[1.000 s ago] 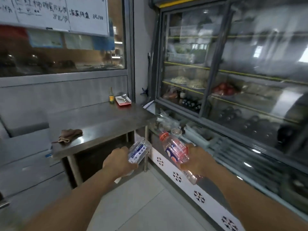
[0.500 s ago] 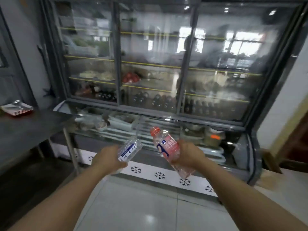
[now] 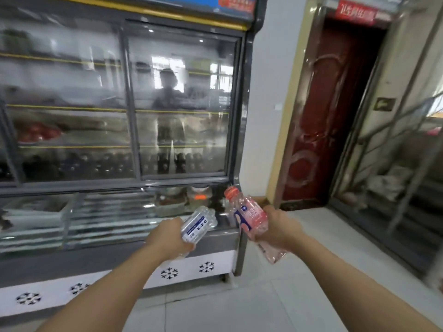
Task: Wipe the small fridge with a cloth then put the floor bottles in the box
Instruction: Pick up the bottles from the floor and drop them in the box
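A glass-fronted display fridge point(image 3: 119, 116) filled the left and centre of the frame, a dark red door point(image 3: 330, 111) stood at the upper right, and pale floor tiles point(image 3: 239, 305) ran along the bottom. A brown cardboard edge point(image 3: 262, 200), possibly the box, peeked out just beyond the fridge's right corner, nearer the right hand point(image 3: 279, 227). That hand's fingers were wrapped around a pink bottle point(image 3: 249, 216), whose long axis ran diagonally, with the red cap up-left and the base down-right. The left hand point(image 3: 167, 238) gripped a clear bottle point(image 3: 199, 226) with a blue label, tilted up-right toward the pink one, the two close but apart.
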{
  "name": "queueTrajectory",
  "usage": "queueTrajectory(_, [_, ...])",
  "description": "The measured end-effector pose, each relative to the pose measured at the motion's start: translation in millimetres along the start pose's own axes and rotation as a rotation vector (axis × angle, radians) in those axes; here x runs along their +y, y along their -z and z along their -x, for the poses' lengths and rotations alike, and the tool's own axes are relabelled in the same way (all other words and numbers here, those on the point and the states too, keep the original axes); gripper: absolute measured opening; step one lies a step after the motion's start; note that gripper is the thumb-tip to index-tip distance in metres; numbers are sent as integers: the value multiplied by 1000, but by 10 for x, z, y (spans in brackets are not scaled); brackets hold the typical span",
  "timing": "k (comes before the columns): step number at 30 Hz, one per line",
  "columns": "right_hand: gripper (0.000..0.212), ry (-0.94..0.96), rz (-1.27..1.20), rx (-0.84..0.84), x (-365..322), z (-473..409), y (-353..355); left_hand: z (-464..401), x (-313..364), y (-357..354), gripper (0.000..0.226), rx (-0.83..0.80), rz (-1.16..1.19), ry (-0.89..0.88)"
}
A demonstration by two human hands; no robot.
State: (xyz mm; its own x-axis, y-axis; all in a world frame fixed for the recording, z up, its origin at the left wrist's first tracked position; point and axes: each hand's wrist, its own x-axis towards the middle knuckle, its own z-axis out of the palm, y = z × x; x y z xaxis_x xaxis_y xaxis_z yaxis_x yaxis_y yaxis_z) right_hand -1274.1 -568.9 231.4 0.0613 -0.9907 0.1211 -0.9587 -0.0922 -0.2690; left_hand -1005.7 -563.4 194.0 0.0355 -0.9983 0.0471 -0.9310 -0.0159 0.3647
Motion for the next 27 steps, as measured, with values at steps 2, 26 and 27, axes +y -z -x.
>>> queueTrajectory(2, [70,-55,-28,7,489,32,170,-74,511,-176,47,-12,-5,-42])
queueTrajectory(26, [66,-380,35,155,3871,-888,1571,-2046,4098,-1059,55,-8,-48,-395])
queueTrajectory(27, [67,-386,39,153,3956,-1018,1579,-2192,4173,-1106,55,-20,-39,-396])
